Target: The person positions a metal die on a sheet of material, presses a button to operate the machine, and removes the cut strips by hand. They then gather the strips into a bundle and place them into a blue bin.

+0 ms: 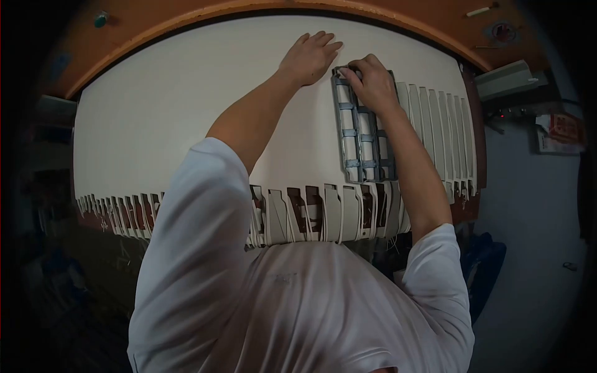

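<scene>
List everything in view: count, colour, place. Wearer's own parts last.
Sheet: one, off-white, across the middle
Metal frame with crossbars: one, grey, right part of sheet
Cut strips: many, off-white, sheet's right and near edges
Board: one, red-brown, showing under the strips
Surround: one, orange, beyond sheet's far edge
Round knob-like part: one, green, upper left
Angled piece: one, grey, upper right
Unclear item: one, red and white, far right
Unclear item: one, blue, lower right
Dark left margin: too dim to count
Shirt: one, pale grey, bottom
Left hand: one, bare, on sheet
Right hand: one, bare, fingers on frame's far end
</scene>
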Motion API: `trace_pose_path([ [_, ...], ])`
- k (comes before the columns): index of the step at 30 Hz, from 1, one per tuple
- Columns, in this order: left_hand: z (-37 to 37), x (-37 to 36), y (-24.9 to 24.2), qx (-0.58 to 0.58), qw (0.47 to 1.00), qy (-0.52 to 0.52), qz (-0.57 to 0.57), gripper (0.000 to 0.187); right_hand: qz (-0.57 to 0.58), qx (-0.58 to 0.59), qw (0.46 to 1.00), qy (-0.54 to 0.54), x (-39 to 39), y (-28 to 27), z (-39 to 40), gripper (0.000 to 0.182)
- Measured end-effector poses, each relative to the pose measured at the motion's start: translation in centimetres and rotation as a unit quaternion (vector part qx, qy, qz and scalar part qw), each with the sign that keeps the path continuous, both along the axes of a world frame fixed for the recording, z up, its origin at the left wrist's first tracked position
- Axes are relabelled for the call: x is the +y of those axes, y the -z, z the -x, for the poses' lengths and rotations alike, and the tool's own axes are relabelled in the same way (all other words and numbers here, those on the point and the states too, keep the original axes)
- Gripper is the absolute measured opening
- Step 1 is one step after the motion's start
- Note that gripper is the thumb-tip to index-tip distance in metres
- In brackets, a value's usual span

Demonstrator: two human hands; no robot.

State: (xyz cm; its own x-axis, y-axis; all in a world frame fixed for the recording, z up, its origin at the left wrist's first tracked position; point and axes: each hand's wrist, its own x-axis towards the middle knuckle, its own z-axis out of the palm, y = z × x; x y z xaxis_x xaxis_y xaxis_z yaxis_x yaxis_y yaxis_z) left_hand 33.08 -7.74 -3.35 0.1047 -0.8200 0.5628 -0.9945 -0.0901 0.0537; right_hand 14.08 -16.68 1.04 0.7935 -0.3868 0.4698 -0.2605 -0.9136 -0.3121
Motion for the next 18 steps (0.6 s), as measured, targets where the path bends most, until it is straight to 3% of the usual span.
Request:
trace_pose_path([
  [7,0.8,0.3,-0.8,-0.014,1.000,-0.011,-0.018,0.039,0.027,0.061,0.997,0.031,-0.2,-2.4,-0.8,0.042],
  [12,0.9,0.5,-0.7,-0.007,1.000,-0.016,-0.015,0.042,0.107,-0.094,0.990,-0.002,2.3,-8.0,3.7,0.032],
  [15,1.2,0.6,-0.5,0.001,1.000,-0.013,-0.007,0.043,0.152,-0.242,0.958,-0.031,6.3,-12.4,9.8,0.041],
  [18,1.3,0.7,-0.5,0.007,1.000,-0.010,-0.003,0.046,0.254,-0.328,0.909,0.028,12.0,-13.0,15.9,0.059],
])
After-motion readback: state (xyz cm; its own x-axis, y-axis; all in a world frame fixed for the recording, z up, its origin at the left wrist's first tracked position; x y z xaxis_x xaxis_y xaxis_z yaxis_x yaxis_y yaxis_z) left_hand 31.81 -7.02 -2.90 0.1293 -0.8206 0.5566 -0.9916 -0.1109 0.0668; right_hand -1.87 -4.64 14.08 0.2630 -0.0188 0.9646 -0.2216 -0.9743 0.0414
